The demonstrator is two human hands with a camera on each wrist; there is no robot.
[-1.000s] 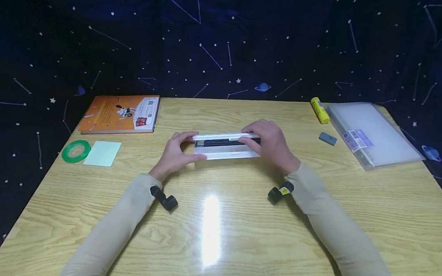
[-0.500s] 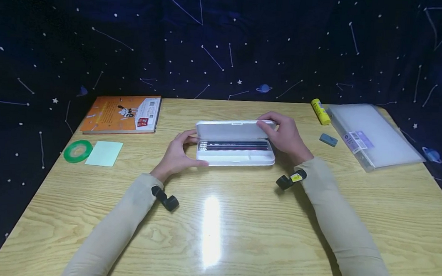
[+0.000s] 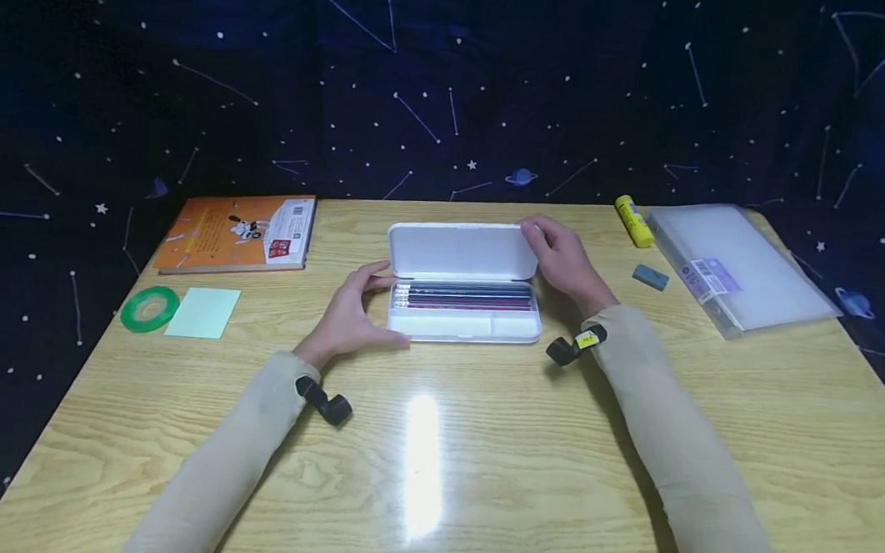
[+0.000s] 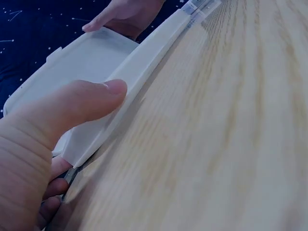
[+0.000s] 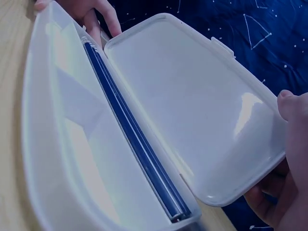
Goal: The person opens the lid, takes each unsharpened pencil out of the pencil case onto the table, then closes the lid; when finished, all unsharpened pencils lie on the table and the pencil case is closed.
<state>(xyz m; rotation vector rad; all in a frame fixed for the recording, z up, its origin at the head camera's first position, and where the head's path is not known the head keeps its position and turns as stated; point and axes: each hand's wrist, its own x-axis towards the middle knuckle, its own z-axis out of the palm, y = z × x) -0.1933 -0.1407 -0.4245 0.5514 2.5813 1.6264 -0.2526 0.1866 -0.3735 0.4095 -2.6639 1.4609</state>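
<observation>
A white plastic pencil case [image 3: 464, 326] lies on the table with its lid [image 3: 462, 252] raised at the back. Several dark pencils [image 3: 464, 298] lie side by side in its rear compartment; the front compartments hold nothing. My left hand [image 3: 346, 317] grips the case's left end, thumb at the front wall and fingers behind. In the left wrist view, the left thumb [image 4: 91, 103] rests on that front wall. My right hand [image 3: 563, 262] pinches the lid's right edge. The right wrist view shows the right thumb [image 5: 288, 103] on the inner side and fingers behind the lid.
On the left are an orange book [image 3: 234, 234], a green tape roll [image 3: 131, 317] and pale green sticky notes [image 3: 203, 312]. On the right are a yellow glue stick [image 3: 634, 221], a grey-blue eraser [image 3: 650, 276] and a clear binder [image 3: 759, 260]. A starry cloth [image 3: 452, 85] hangs behind the table.
The lid has swung up and back, from partly lowered over the pencils to standing upright. My right hand moved right and back with it; my left hand stays at the left end.
</observation>
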